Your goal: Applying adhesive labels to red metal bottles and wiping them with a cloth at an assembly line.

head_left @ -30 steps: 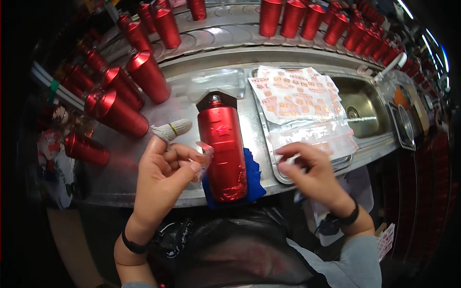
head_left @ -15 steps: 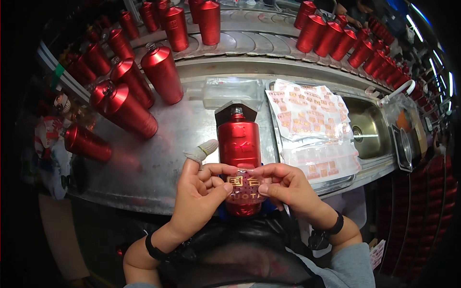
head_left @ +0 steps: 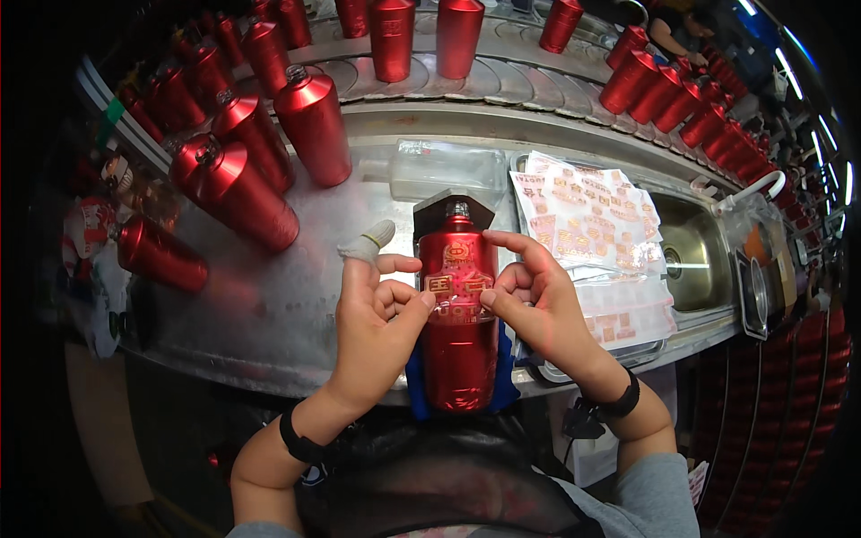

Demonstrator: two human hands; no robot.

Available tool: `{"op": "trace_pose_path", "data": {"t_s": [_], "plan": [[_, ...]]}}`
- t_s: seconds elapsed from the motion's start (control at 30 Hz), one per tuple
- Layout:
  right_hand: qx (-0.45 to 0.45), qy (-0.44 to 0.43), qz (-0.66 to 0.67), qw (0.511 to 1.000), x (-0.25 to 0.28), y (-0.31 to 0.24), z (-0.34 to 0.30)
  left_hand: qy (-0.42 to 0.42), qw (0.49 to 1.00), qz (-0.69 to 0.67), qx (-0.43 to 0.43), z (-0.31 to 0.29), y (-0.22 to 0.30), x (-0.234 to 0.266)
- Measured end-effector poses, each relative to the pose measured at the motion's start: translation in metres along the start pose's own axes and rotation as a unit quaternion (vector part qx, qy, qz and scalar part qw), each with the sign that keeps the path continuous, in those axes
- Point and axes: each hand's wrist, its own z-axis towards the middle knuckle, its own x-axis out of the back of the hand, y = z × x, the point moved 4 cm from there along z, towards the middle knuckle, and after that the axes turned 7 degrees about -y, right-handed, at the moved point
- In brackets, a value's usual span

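Observation:
A metallic red bottle [head_left: 457,363] lies in front of me, its dark threaded neck pointing away, on a blue cloth [head_left: 506,381]. Over its upper body sits a clear decal film [head_left: 457,308] with gold characters and an emblem. My left hand [head_left: 377,314] pinches the film's left edge with the thumb; its index finger wears a grey fabric finger cover [head_left: 366,242]. On the film's right edge is the thumb of my right hand [head_left: 547,300], with the index fingertip by the bottle's shoulder. A black angular holder [head_left: 480,215] surrounds the neck.
Several red bottles [head_left: 314,134] stand on the steel table [head_left: 296,332] at left. More red bottles ride a curved conveyor [head_left: 511,90] behind. A clear glass bottle [head_left: 448,170] lies beyond mine. Decal sheets [head_left: 587,215] lie right, beside a sink [head_left: 686,255]. Another person [head_left: 677,36] is far right.
Both hands have moved slightly up the bottle with the decal film, which now lies against the upper body. My right index finger has stretched toward the shoulder. Conveyor bottles have shifted right.

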Motion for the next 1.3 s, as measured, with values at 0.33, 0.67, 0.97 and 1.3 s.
{"op": "trace_pose_path", "data": {"t_s": [0.33,0.67,0.97,1.3], "plan": [[0.029,0.020,-0.018,0.999,-0.005,0.001,0.003,0.002,1.000,-0.014,-0.013,0.004,-0.007,0.003],[0.017,0.034,-0.022,0.999,-0.006,0.002,0.003,-0.007,1.000,-0.010,-0.003,0.004,-0.008,0.004],[0.024,0.031,-0.023,0.999,-0.007,0.005,0.005,-0.011,1.000,0.005,-0.004,0.004,-0.012,0.008],[0.019,0.043,-0.039,0.998,-0.009,0.009,0.007,-0.013,0.999,-0.029,0.028,0.013,-0.033,0.021]]}}
